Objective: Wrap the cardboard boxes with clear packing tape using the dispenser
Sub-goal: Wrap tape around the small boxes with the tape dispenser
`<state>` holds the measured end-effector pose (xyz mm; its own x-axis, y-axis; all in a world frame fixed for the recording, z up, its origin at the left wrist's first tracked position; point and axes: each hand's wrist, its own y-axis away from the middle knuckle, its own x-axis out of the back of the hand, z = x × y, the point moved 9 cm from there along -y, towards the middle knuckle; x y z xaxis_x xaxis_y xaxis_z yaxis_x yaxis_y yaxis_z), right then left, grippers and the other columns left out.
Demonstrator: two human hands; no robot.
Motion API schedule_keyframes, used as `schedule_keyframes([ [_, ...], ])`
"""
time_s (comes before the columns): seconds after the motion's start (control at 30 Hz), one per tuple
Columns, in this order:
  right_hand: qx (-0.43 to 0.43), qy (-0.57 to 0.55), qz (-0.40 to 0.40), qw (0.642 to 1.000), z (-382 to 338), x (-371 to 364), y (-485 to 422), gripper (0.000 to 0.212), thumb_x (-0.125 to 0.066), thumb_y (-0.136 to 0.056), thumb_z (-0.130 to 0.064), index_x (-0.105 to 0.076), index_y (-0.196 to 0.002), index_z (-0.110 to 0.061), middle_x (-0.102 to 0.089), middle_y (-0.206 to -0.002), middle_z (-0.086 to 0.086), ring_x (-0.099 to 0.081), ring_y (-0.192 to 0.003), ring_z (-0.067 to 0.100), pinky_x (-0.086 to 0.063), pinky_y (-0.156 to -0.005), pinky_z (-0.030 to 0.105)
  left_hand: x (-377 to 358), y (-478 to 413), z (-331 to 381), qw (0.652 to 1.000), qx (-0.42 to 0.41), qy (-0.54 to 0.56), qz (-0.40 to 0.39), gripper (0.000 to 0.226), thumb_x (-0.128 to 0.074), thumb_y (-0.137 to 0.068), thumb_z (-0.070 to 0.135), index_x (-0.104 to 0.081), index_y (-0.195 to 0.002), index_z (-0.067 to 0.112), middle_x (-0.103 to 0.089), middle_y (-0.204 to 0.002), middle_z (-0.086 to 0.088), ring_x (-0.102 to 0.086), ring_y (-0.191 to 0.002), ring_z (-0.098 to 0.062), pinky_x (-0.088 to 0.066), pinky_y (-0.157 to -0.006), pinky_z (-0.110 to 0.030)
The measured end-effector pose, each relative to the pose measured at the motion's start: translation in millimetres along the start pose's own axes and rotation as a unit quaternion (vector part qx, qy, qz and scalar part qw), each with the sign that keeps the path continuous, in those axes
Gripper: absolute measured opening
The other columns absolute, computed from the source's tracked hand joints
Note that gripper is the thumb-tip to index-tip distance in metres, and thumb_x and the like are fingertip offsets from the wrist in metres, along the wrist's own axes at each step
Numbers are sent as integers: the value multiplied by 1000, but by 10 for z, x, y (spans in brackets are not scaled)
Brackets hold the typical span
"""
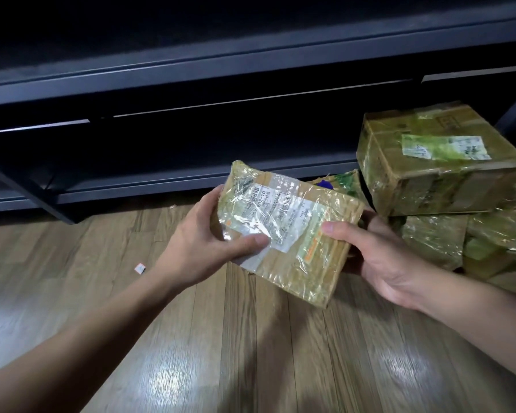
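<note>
Cardboard box (283,231), sheathed in crinkled clear tape, is held mid-frame above the wood floor (251,353). Left of it a small paper scrap (139,268) lies on the boards. The left hand (204,242) grips the box's left edge, thumb on the label. The right hand (379,257) clasps its right edge. Taped boxes (441,162) are stacked at the right.
</note>
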<state>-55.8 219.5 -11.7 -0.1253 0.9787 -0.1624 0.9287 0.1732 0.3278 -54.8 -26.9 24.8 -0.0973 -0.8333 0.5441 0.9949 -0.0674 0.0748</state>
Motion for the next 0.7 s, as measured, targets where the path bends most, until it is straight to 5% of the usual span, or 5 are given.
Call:
schedule_keyframes([
  [0.17,24,-9,-3,1000,10,88,-31,91,-90,-40,-42,-60,-123,-20,-75,-110,4,-65,-113,30,-44,-107,61,1,-11,-45,999,-18,39,-12,110,-98,-62,53,-42,-155,36,-69,-131,14,-70,-116,-11,-59,-97,-40],
  [0.3,-16,-54,-34,998,139,140,-77,110,-100,-34,-43,-58,-131,-15,-70,-123,16,-60,-121,44,-45,-102,67,72,18,12,992,-39,110,55,84,-91,-71,23,-56,-147,13,-78,-116,9,-75,-106,-9,-60,-82,-21],
  [0.4,-43,-50,-52,997,211,142,-70,102,-101,-34,-45,-63,-125,-21,-69,-125,15,-61,-122,41,-40,-103,73,189,19,66,992,-82,49,87,86,-93,-74,42,-56,-148,16,-73,-126,13,-70,-114,-3,-59,-95,-26],
  [0.53,-108,-57,-121,985,276,69,-9,100,-101,-33,-53,-67,-120,-16,-67,-126,21,-70,-109,33,-57,-86,52,225,62,318,973,-219,-51,57,81,-84,-79,48,-57,-147,13,-62,-145,3,-60,-134,-12,-57,-103,-45],
  [0.7,-203,-97,-149,963,449,-16,32,83,-53,-79,-82,-67,-130,-19,-64,-134,20,-60,-124,43,-39,-108,63,38,283,769,906,-396,-150,7,69,-90,-84,27,-59,-140,0,-54,-151,-14,-49,-145,-27,-46,-114,-56],
])
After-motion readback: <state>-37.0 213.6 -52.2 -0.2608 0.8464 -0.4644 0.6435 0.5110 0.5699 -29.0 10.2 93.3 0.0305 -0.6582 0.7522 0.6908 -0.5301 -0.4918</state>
